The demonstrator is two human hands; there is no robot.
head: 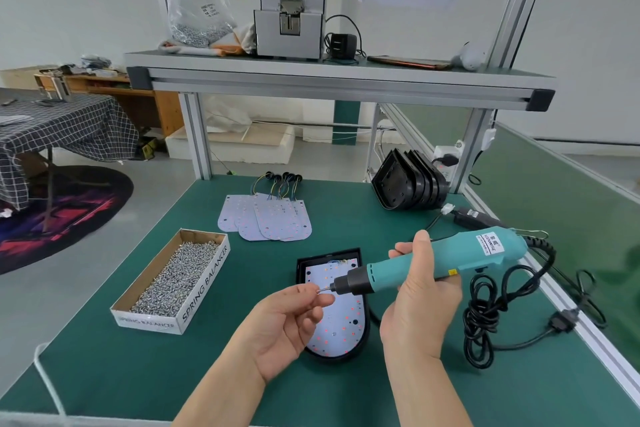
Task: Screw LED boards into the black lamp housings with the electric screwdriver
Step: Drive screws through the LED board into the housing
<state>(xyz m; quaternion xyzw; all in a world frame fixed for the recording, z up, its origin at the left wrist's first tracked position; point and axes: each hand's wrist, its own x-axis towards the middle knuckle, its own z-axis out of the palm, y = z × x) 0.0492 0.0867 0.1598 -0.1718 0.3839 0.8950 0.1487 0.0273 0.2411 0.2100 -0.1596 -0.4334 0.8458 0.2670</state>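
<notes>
Right hand [420,288] round near-level screwdriver [485,251], bit leftward.

Left hand [287,319] palm-up, fingers [302,289] pinched together; right hand [420,295] upright, fingers curled in a grip.

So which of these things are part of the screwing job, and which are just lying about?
In use: electric screwdriver, screw, LED board, black housing, screw box, spare boards, stacked housings.
Lying about: grey machine, black adapter, plastic bag on the shelf.
</notes>
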